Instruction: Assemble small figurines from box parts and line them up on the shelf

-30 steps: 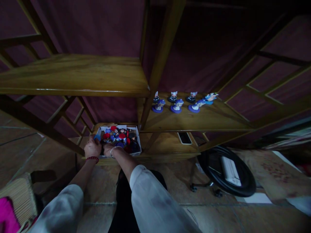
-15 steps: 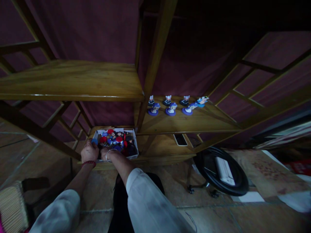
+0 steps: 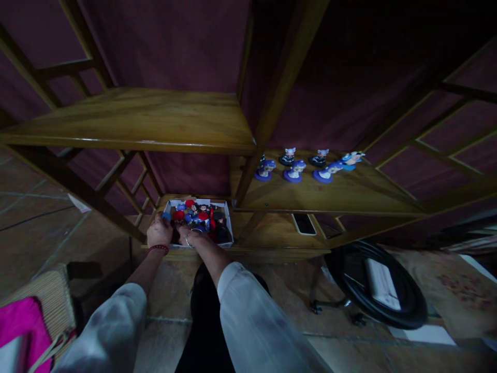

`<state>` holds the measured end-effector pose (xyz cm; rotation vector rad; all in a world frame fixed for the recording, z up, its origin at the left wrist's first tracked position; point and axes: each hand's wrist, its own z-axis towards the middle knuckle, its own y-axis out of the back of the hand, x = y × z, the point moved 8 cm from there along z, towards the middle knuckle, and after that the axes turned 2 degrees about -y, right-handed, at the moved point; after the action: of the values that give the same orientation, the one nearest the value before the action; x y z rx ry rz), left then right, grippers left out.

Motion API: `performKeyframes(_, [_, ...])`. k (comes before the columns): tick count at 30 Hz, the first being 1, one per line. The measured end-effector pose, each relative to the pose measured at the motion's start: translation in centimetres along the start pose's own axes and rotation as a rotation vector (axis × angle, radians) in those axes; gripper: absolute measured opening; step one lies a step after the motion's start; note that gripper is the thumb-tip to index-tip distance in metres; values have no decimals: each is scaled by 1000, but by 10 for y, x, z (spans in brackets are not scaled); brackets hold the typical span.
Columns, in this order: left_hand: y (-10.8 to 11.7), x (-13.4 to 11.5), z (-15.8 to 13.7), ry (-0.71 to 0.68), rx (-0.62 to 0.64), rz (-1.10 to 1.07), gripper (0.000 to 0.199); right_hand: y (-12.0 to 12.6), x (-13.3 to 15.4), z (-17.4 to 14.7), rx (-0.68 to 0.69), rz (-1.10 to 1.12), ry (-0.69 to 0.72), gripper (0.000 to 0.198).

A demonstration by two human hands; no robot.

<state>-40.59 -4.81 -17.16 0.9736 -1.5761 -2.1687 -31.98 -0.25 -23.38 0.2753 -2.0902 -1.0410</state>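
A shallow white box full of small figurines with red, blue and dark parts sits on the low wooden shelf. At its left end, my left hand, wearing a red bead bracelet, is closed with curled fingers. A round blue piece, which looks like a figurine's base, shows at those fingertips. My right hand, with a silver bangle, reaches over the box's front edge beside the left one. Its fingers are down among the figurines and too dark to make out.
Several figurines stand in two rows on the middle shelf, one tipped sideways. A phone-like dark item lies lower right. A wooden post divides the shelving. Right stands a round black stool; left, a woven seat.
The view has swung, so shelf, box and figurines appear farther right. Both hands keep about the same place at the box; a pink cloth has come into view lower left.
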Motion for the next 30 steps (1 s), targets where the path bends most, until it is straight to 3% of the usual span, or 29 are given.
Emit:
performKeyframes(7, [-1,1,0,9,-12,8,38,7,2,-6,-11,-87,-6,32])
performKeyframes(14, [0,0,0,-14,-8,7,39,23,-7,-6,-188,-84,-18,29])
performKeyframes(24, [3,-6,-3,46,94,14,37,38,-18,-13,-292,-11,-79,23])
performKeyframes(30, [5,-7,-4,52,88,12,39,37,-28,-11,-313,26,-123,23])
